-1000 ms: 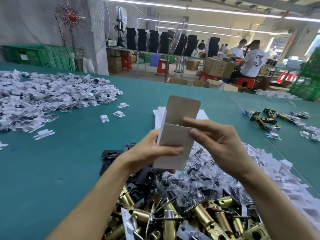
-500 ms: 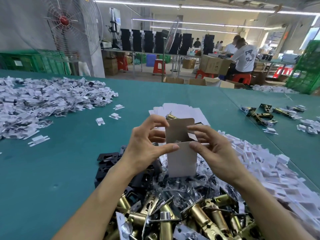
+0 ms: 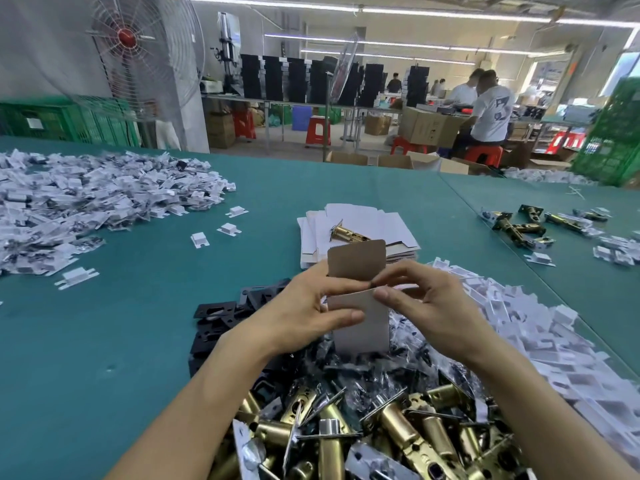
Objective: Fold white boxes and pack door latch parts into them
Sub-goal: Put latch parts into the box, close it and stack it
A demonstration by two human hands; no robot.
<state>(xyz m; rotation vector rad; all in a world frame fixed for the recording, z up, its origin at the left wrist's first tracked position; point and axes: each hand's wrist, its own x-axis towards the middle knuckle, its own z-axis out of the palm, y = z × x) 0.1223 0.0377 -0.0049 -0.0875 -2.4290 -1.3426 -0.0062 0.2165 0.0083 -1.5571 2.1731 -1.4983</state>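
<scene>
**Box squared up, mouth still open**

The left hand (image 3: 304,306) grips the white box (image 3: 363,329) by its left edge, thumb laid across the front panel. The right hand (image 3: 429,306) is narrowed to a pinch, thumb and forefinger meeting at the box's upper right rim, just below the raised top flap (image 3: 356,259).

A second ago the box was higher in the frame and slightly tilted, and the right hand was spread loosely above it. Since then the person has brought it down to the centre of the frame and stood it upright, and the right fingers have closed onto the mouth. This looks like the side tabs being worked inward. The shell is formed, but closing it is not yet done.

The box faces away from the camera, so its inside is hidden, and whether a latch part is already in it cannot be told. Just above it in the frame lies a stack of flat box blanks (image 3: 391,225) with one brass latch (image 3: 346,233) on top.

Below the hands, a heap of brass latches (image 3: 398,434) fills the bottom centre, with clear bagged parts (image 3: 408,351) above it and black plates (image 3: 221,311) to its left. White plastic pieces (image 3: 526,323) bank up on the right. All of this lies loose on the green table (image 3: 121,341), in no container.

Green crates (image 3: 69,123) stand at the upper left. What they hold cannot be made out.
</scene>
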